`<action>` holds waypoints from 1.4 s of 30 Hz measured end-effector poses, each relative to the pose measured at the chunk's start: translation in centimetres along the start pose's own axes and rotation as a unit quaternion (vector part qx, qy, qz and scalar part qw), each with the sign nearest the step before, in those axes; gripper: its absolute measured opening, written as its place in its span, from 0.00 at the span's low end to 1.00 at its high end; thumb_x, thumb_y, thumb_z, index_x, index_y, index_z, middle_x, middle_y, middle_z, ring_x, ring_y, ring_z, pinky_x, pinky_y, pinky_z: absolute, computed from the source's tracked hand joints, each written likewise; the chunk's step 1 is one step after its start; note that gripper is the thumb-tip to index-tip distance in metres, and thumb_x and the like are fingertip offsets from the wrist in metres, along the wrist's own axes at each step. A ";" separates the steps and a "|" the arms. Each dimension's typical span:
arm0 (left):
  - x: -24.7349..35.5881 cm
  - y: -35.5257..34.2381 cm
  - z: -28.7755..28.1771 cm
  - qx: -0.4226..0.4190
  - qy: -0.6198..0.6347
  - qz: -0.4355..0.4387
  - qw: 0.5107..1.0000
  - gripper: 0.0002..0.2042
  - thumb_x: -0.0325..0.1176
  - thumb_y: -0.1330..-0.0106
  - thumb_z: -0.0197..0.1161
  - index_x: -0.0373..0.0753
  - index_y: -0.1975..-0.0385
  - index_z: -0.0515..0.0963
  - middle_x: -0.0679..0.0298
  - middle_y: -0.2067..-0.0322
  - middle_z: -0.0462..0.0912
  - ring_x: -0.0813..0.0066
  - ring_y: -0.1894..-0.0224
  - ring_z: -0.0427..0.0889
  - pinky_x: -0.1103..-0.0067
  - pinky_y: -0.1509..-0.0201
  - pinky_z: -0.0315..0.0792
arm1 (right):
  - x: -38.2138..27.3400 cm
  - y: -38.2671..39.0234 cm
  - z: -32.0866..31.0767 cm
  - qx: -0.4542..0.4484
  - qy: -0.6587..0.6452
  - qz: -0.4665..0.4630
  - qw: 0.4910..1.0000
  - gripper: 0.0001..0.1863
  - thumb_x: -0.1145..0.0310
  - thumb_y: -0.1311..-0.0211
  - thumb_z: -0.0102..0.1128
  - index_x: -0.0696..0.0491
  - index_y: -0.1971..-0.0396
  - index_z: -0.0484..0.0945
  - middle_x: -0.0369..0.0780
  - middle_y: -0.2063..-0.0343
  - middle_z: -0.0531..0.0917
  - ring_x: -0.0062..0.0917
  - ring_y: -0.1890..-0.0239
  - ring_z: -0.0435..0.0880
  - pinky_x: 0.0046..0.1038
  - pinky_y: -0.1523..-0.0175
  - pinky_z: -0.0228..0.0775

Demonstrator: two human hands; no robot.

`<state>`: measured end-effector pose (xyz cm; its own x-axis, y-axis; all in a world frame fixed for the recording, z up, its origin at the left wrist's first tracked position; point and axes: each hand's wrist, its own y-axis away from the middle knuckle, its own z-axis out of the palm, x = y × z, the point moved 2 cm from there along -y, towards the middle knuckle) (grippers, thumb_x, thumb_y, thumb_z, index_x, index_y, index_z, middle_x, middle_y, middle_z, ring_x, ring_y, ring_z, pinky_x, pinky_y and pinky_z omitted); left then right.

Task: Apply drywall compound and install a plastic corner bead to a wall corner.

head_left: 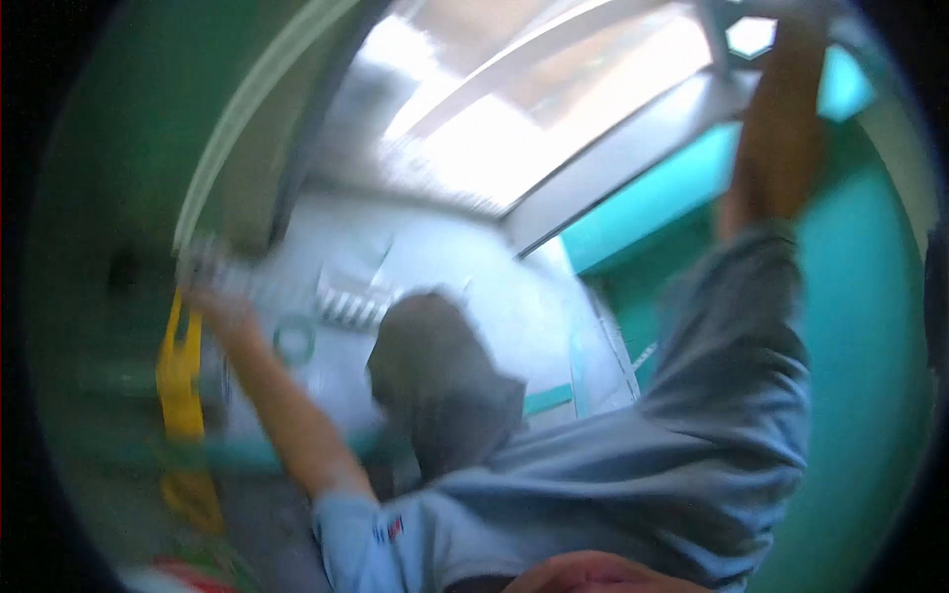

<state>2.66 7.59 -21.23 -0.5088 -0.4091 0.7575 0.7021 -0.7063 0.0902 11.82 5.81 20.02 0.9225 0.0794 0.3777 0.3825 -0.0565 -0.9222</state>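
Left hand (222,310) out at far left of the view, arm bare below the sleeve; heavy motion blur, fingers not resolved, so cannot tell whether it is clenched, loose or gripping. Whitish blurred item (210,267) directly at the finger end; contact likewise unclear. Yellow strap-like piece (181,381) just below the same hand, running downward with a split upper end; whether it hangs from the fingers or from something behind, not determinable. Right forearm (776,148) raised toward the upper right, in shade; right hand not distinguishable at the top rim, state cannot be told. Inward from the left hand: green ring (294,341) on a pale blue-white surface (465,247), floor or bench not certain; black-and-white striped patch (353,309) near the ring, up and to its right. Dark grey rounded form (435,356) right of the patch, plain, identity unclear. Short teal strip (549,399) to the right of that form. Grey-blue shirt (593,494) with sleeves fills the lower middle; small dark and red mark on the left sleeve. Farther out: teal panel (860,326) along the right side, very bright glazed area (484,138) at top, dark green area (109,178) at left, blurred.
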 end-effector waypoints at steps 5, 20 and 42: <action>-1.7 -3.7 -3.5 0.021 0.077 -0.029 0.996 0.18 0.39 0.36 0.45 0.31 0.55 0.68 0.53 0.58 0.72 0.68 0.56 0.74 0.76 0.56 0.71 | 26.9 -13.9 3.0 0.060 0.244 -0.035 0.967 0.11 0.71 0.46 0.47 0.57 0.63 0.70 0.41 0.71 0.76 0.27 0.66 0.75 0.27 0.62 0.67; 6.9 -2.2 -0.3 0.074 -0.163 0.056 0.982 0.21 0.45 0.33 0.38 0.36 0.49 0.64 0.54 0.61 0.72 0.70 0.59 0.74 0.75 0.57 0.71 | 50.6 5.2 -0.4 0.070 0.377 0.313 0.869 0.31 0.57 0.40 0.41 0.76 0.53 0.56 0.46 0.78 0.74 0.31 0.82 0.75 0.25 0.73 0.72; 7.9 -2.1 -0.1 -0.046 -0.197 -0.012 0.979 0.16 0.27 0.45 0.59 0.33 0.57 0.66 0.51 0.60 0.72 0.59 0.58 0.74 0.69 0.53 0.70 | 46.3 27.4 -12.3 -0.102 0.227 0.490 0.835 0.23 0.51 0.39 0.36 0.57 0.59 0.66 0.50 0.68 0.79 0.47 0.63 0.76 0.43 0.58 0.65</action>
<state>-2.85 5.80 -15.49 -0.2806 -0.1505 0.9479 0.6360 -0.7688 0.0663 65.64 -4.32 13.22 0.7043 -0.4876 -0.5160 -0.6100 -0.0438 -0.7912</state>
